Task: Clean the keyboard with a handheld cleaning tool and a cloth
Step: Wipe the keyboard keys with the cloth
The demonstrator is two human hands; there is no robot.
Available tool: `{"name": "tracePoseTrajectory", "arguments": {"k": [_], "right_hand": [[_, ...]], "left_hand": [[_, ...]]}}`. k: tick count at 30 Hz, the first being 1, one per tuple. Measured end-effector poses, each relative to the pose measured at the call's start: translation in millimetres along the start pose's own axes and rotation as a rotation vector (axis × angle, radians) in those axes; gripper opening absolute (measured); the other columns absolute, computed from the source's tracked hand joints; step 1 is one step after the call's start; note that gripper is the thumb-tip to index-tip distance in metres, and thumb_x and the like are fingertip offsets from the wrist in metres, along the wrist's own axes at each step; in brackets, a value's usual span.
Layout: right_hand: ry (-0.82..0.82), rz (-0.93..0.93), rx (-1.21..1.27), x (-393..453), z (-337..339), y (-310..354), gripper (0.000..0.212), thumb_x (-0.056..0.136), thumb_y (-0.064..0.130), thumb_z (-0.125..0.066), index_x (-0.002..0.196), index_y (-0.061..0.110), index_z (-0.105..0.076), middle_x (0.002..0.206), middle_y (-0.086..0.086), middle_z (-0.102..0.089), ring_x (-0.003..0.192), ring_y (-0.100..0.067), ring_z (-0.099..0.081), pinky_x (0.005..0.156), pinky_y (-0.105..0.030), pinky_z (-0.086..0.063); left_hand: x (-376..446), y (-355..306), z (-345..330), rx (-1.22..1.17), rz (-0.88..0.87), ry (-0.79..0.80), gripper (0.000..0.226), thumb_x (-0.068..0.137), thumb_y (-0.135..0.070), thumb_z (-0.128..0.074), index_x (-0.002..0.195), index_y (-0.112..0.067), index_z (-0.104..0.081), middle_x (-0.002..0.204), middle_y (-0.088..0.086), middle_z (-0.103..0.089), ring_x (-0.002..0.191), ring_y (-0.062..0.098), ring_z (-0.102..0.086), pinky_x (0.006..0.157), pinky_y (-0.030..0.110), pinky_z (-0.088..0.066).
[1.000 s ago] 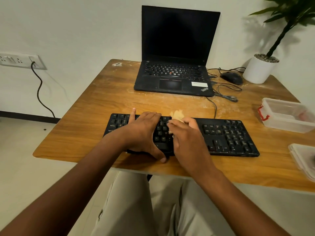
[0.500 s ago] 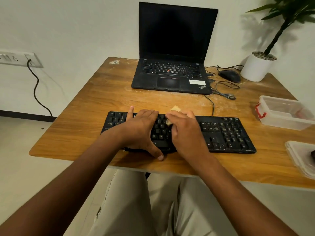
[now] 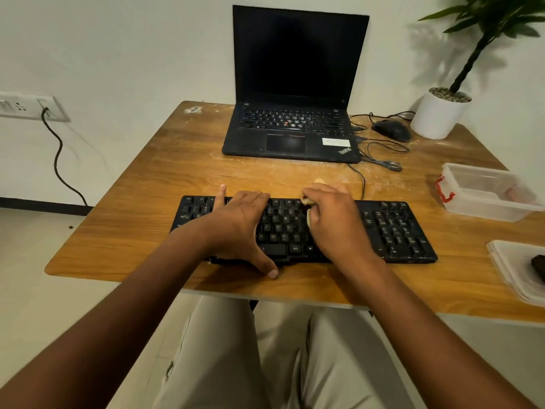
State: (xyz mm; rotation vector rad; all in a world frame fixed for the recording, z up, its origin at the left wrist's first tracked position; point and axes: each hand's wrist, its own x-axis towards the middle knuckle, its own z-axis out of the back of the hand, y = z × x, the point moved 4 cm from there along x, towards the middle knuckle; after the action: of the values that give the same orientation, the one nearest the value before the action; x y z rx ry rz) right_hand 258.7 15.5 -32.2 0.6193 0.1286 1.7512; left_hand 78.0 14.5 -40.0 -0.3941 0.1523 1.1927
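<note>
Keyboard (image 3: 392,228) wiping seems underway: left hand (image 3: 236,225) flat, steadying it, right hand (image 3: 333,219) gripping the cloth (image 3: 308,215), next needing untouched keys.

Glossy wood-grain table (image 3: 165,172) — matt black plastic keyboard (image 3: 392,228).

Bare forearms without sleeves, 2 bare hands and light beige trousers (image 3: 224,355) show.

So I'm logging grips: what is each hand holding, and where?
Right hand grips a tan cloth, bunched under its fingers. Left hand holds nothing, pressing the keyboard.
</note>
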Motion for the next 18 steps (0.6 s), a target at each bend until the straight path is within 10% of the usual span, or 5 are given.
{"name": "tracePoseTrajectory", "arguments": {"k": [8, 16, 18], "right_hand": [[-0.024, 0.032, 0.138, -54, 28, -19, 0.042, 0.09, -0.007, -0.062, 0.124, 0.014, -0.074, 0.125, 0.005, -0.07, 0.123, -0.014, -0.054, 0.101, -0.001, -0.03], [-0.188, -0.165, 0.232, -58, 82, -79, 0.053, 0.093, -0.002, -0.066, 0.139, 0.024, -0.063, 0.141, 0.012, -0.057, 0.132, -0.006, -0.051, 0.114, -0.031, -0.042], [-0.22, -0.165, 0.229, -42, 87, -81, 0.051, 0.094, 0.001, -0.066, 0.14, 0.022, -0.063, 0.144, 0.006, -0.058, 0.131, -0.003, -0.05, 0.11, -0.021, -0.042]], "left_hand": [[-2, 1, -1, 0.019, 0.005, 0.022, 0.151, 0.058, -0.083, -0.075, 0.163, -0.02, 0.012, 0.172, 0.0, 0.005, 0.157, 0.018, 0.012, 0.119, 0.056, 0.025], [6, -12, -1, 0.033, -0.034, 0.073, 0.151, 0.058, -0.087, -0.071, 0.161, -0.022, 0.019, 0.171, -0.002, 0.014, 0.155, 0.017, 0.019, 0.119, 0.056, 0.026], [11, -28, -1, 0.048, -0.077, 0.062, 0.149, 0.061, -0.087, -0.07, 0.161, -0.022, 0.019, 0.171, -0.002, 0.015, 0.155, 0.017, 0.02, 0.119, 0.056, 0.026]]}}
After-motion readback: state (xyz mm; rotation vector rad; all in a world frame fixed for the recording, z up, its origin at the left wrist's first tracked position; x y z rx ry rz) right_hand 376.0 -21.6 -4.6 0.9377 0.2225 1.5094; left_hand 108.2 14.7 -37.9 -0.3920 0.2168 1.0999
